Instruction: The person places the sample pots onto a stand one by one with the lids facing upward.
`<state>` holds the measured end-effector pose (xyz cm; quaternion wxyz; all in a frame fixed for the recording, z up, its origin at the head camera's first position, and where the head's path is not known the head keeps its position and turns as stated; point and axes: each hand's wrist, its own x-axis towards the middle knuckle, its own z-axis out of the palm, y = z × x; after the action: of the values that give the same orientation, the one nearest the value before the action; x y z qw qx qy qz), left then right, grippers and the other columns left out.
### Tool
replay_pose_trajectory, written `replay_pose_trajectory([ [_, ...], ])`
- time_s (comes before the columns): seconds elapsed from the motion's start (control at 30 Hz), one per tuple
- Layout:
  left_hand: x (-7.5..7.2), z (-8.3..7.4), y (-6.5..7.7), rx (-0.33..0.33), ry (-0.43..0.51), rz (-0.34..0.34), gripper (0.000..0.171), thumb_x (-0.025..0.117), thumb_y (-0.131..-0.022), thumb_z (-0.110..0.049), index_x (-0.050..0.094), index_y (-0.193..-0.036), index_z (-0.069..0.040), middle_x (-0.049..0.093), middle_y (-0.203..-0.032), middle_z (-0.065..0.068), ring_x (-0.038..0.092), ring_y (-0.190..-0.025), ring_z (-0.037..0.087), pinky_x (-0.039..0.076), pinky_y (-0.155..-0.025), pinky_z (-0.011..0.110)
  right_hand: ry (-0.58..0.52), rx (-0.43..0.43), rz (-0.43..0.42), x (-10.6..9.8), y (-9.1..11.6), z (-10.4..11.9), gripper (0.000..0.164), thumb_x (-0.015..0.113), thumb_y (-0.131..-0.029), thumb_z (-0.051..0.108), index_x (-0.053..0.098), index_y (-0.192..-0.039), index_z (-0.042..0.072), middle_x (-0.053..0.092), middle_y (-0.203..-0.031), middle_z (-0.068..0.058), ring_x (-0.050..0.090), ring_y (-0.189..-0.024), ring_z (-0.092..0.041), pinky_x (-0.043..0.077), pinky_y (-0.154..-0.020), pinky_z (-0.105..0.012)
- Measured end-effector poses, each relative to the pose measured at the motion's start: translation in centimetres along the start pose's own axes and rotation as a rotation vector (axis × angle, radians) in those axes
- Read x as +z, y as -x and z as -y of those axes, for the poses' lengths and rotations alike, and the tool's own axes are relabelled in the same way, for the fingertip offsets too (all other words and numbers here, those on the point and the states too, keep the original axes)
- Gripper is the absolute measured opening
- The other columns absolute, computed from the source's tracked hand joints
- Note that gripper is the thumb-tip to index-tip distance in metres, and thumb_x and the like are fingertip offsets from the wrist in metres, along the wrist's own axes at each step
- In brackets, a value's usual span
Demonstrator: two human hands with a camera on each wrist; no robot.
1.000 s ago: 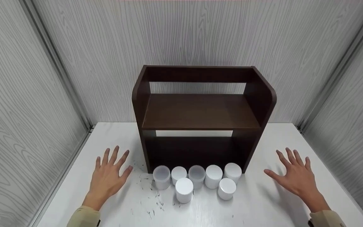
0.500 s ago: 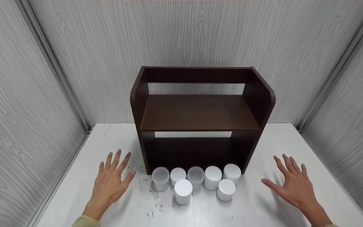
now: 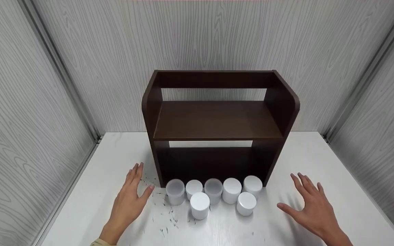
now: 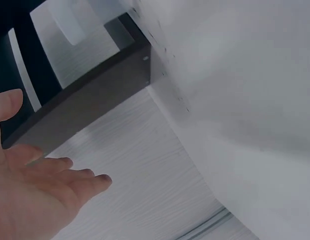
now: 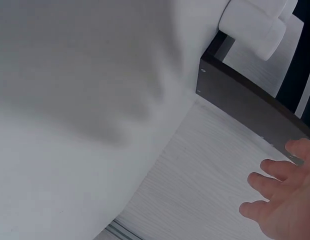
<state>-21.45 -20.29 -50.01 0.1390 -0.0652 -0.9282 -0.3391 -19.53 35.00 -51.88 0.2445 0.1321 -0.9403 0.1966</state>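
Note:
My left hand [image 3: 127,203] hovers over the table left of the jars, its fingers extended and thumb apart, with nothing in it. On the other side my right hand [image 3: 313,210] is spread in the air, also holding nothing. Between them stands a group of small white jars, several in a row along the shelf's front foot. Two look translucent, a left one [image 3: 175,192] and a middle one [image 3: 213,190]. Two white-topped jars stand in front of the row, one near the centre [image 3: 200,205] and one to the right [image 3: 246,204].
A dark brown two-tier wooden shelf [image 3: 219,119] stands behind the jars, both tiers bare. Grey wood-grain panels [image 3: 217,34] enclose the white table [image 3: 121,147] at the back and sides. Dark specks mark the tabletop left of the jars.
Both hands have moved inward toward the jars and slightly nearer the front edge. The left hand has turned, its fingers closer together. Jars and shelf stay in place.

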Motion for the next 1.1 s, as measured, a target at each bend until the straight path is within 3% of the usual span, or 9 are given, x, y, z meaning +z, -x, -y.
replay_pose_trajectory([
  [0.07, 0.2, -0.2, 0.0, 0.001, 0.05, -0.015, 0.083, 0.067, -0.105, -0.034, 0.022, -0.169, -0.009, 0.02, -0.173, 0.016, 0.023, -0.156, 0.042, 0.037, -0.114, 0.068, -0.033, 0.009, 0.0, 0.0, 0.2, 0.6, 0.1, 0.089, -0.079, 0.054, 0.046, -0.161, 0.019, 0.049, -0.157, -0.02, 0.045, -0.142, -0.044, 0.018, -0.126, -0.061],
  [0.2, 0.7, -0.6, -0.3, 0.022, 0.135, -0.052, 0.084, 0.071, -0.103, -0.029, 0.023, -0.167, -0.003, 0.024, -0.171, 0.019, 0.03, -0.153, 0.041, 0.031, -0.121, 0.06, -0.112, 0.033, 0.01, 0.2, 0.3, 1.7, 0.098, 0.092, -0.078, 0.052, 0.048, -0.16, 0.019, 0.054, -0.154, -0.016, 0.051, -0.139, -0.042, 0.02, -0.127, -0.055],
  [0.4, 1.3, -0.8, -1.2, 0.035, 0.233, -0.087, 0.081, 0.072, -0.103, -0.024, 0.026, -0.166, -0.001, 0.026, -0.17, 0.02, 0.026, -0.155, 0.039, 0.025, -0.125, 0.058, -0.257, 0.086, 0.03, 0.9, 0.6, 3.1, 0.094, 0.096, -0.076, 0.042, 0.053, -0.156, 0.019, 0.057, -0.152, -0.013, 0.049, -0.14, -0.049, 0.035, -0.118, -0.059],
  [0.5, 1.5, -0.7, -1.7, 0.037, 0.266, -0.105, 0.081, 0.074, -0.101, -0.022, 0.028, -0.165, 0.0, 0.027, -0.169, 0.021, 0.027, -0.155, 0.039, 0.025, -0.125, 0.056, -0.304, 0.108, 0.048, 1.4, 0.9, 3.8, 0.09, 0.097, -0.075, 0.04, 0.058, -0.153, 0.017, 0.059, -0.15, -0.009, 0.052, -0.139, -0.043, 0.042, -0.116, -0.036],
  [0.6, 1.7, -0.7, -2.4, 0.048, 0.287, -0.119, 0.082, 0.075, -0.101, -0.02, 0.027, -0.164, 0.001, 0.027, -0.169, 0.021, 0.028, -0.155, 0.039, 0.027, -0.125, 0.055, -0.359, 0.14, 0.066, 1.8, 0.9, 4.5, 0.088, 0.098, -0.074, 0.038, 0.062, -0.15, 0.015, 0.063, -0.146, -0.003, 0.058, -0.135, -0.031, 0.037, -0.107, -0.008],
  [0.67, 1.9, -0.7, -2.8, 0.057, 0.298, -0.12, 0.084, 0.075, -0.101, -0.021, 0.026, -0.165, 0.001, 0.026, -0.169, 0.021, 0.028, -0.155, 0.039, 0.03, -0.123, 0.056, -0.402, 0.168, 0.083, 1.9, 0.8, 4.9, 0.085, 0.098, -0.074, 0.036, 0.063, -0.148, 0.014, 0.066, -0.142, 0.0, 0.061, -0.132, -0.027, 0.033, -0.104, -0.004],
  [0.87, 2.7, -0.8, -4.0, 0.064, 0.313, -0.107, 0.087, 0.074, -0.101, -0.022, 0.022, -0.164, 0.005, 0.023, -0.169, 0.026, 0.027, -0.154, 0.044, 0.038, -0.117, 0.06, -0.579, 0.274, 0.184, 2.3, 0.4, 5.6, 0.08, 0.098, -0.076, 0.026, 0.064, -0.146, 0.009, 0.067, -0.141, -0.001, 0.065, -0.128, -0.02, 0.045, -0.106, -0.016],
  [1.1, 2.8, -0.8, -5.9, 0.027, 0.399, -0.074, 0.084, 0.072, -0.102, -0.021, 0.021, -0.165, 0.004, 0.022, -0.169, 0.026, 0.031, -0.151, 0.046, 0.039, -0.117, 0.06, -0.791, 0.324, 0.254, 3.3, -0.2, 5.6, 0.067, 0.094, -0.082, 0.016, 0.065, -0.139, -0.004, 0.069, -0.134, -0.018, 0.068, -0.123, -0.029, 0.053, -0.105, -0.033],
])
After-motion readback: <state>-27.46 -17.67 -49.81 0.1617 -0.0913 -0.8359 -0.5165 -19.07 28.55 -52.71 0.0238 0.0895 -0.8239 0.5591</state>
